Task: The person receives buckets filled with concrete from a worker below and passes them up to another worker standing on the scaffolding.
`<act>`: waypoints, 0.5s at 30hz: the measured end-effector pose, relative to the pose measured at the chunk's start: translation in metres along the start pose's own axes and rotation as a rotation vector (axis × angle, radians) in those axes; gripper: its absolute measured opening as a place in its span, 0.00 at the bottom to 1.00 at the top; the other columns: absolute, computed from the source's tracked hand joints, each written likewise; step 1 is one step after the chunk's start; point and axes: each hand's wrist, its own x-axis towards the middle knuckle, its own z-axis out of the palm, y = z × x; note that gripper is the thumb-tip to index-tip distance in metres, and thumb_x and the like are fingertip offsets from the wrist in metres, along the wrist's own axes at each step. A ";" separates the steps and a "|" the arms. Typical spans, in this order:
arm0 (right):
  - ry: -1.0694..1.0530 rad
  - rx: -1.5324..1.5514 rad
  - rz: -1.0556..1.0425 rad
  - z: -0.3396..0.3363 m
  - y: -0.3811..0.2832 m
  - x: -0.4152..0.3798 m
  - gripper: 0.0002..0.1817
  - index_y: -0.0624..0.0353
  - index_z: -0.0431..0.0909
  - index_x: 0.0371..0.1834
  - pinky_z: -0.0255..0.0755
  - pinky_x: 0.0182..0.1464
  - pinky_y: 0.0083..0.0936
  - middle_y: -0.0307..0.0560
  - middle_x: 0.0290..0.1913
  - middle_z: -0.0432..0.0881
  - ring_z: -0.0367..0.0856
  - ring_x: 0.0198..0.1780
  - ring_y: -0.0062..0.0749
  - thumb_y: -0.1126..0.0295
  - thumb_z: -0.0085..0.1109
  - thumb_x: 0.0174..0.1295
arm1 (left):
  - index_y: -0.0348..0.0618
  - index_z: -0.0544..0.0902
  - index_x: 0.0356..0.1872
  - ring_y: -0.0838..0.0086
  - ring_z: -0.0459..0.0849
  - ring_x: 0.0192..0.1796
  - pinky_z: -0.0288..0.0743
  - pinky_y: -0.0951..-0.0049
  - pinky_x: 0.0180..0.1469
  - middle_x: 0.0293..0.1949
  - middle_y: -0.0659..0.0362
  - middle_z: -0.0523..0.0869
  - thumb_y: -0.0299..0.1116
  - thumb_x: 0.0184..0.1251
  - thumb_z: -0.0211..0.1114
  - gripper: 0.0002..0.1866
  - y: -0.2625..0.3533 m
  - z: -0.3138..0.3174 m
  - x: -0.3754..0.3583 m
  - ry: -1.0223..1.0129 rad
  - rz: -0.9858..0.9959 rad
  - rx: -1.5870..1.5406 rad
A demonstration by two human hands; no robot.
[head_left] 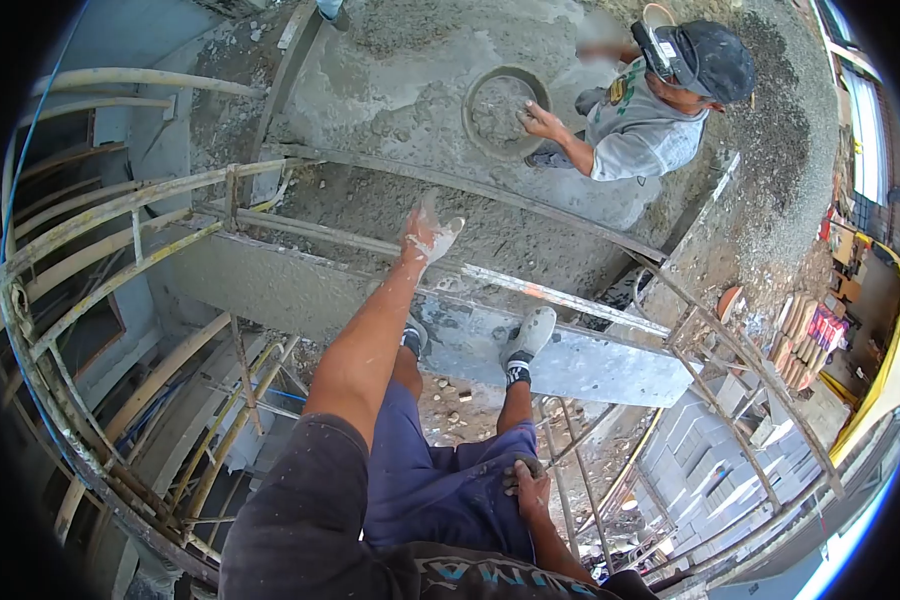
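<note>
My left hand (431,238) reaches forward over a strip of wet grey mortar (360,205), beyond the near metal rail. Pale cement coats its fingers, which are apart, with the thumb stretched to the right. My right hand (530,492) is low by my thigh, fingers curled against the purple shorts (440,480). A small dark, rounded thing (532,466) shows at its fingers; I cannot tell what it is. My shoes (528,335) stand on a cement-smeared plank (570,360). A round tub (467,105) of wet mortar lies ahead of my left hand.
A person in a grey shirt (650,125) crouches beside the tub, one hand at its rim. Metal scaffold rails (120,225) curve along the left, and more bars (740,365) cross the right. Stacked grey blocks (705,450) and bags (800,340) lie below right.
</note>
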 end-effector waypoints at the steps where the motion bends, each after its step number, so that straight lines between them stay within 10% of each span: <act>1: 0.002 0.003 -0.005 0.000 0.004 0.001 0.15 0.64 0.77 0.43 0.74 0.22 0.21 0.48 0.29 0.83 0.80 0.24 0.26 0.62 0.58 0.62 | 0.39 0.61 0.67 0.47 0.68 0.63 0.66 0.56 0.63 0.61 0.41 0.70 0.47 0.51 0.70 0.43 0.013 -0.001 0.016 0.042 0.032 0.063; 4: 0.030 0.017 0.028 0.000 0.011 0.001 0.16 0.65 0.77 0.43 0.74 0.21 0.21 0.48 0.30 0.82 0.79 0.22 0.27 0.62 0.58 0.62 | 0.41 0.58 0.69 0.47 0.58 0.69 0.63 0.52 0.65 0.67 0.46 0.63 0.49 0.53 0.66 0.44 0.044 -0.005 0.056 0.164 0.135 0.211; 7: 0.057 0.059 0.027 -0.001 0.016 0.000 0.15 0.65 0.77 0.42 0.74 0.20 0.20 0.48 0.29 0.82 0.79 0.22 0.27 0.62 0.58 0.62 | 0.43 0.68 0.64 0.51 0.68 0.65 0.69 0.55 0.60 0.62 0.48 0.72 0.49 0.55 0.64 0.36 0.052 -0.019 0.080 0.313 0.417 0.558; 10: 0.062 0.093 0.005 -0.001 0.008 -0.007 0.12 0.65 0.79 0.38 0.76 0.23 0.21 0.47 0.28 0.82 0.80 0.24 0.26 0.65 0.56 0.64 | 0.46 0.79 0.53 0.55 0.79 0.55 0.75 0.57 0.54 0.52 0.49 0.81 0.50 0.56 0.62 0.26 0.013 -0.016 0.101 -0.551 0.195 0.555; 12: 0.057 0.096 -0.044 -0.004 0.008 -0.013 0.12 0.65 0.79 0.37 0.76 0.23 0.21 0.47 0.28 0.82 0.80 0.24 0.26 0.66 0.55 0.64 | 0.40 0.82 0.38 0.58 0.84 0.40 0.76 0.64 0.43 0.38 0.51 0.86 0.47 0.55 0.64 0.20 -0.013 -0.025 0.055 -0.586 0.270 0.262; 15: 0.059 0.053 -0.113 -0.003 0.018 -0.016 0.13 0.65 0.78 0.37 0.75 0.22 0.21 0.47 0.28 0.82 0.79 0.23 0.26 0.64 0.58 0.63 | 0.43 0.82 0.42 0.64 0.84 0.40 0.75 0.65 0.43 0.40 0.54 0.86 0.47 0.56 0.65 0.20 -0.042 -0.022 -0.035 -0.574 0.160 0.083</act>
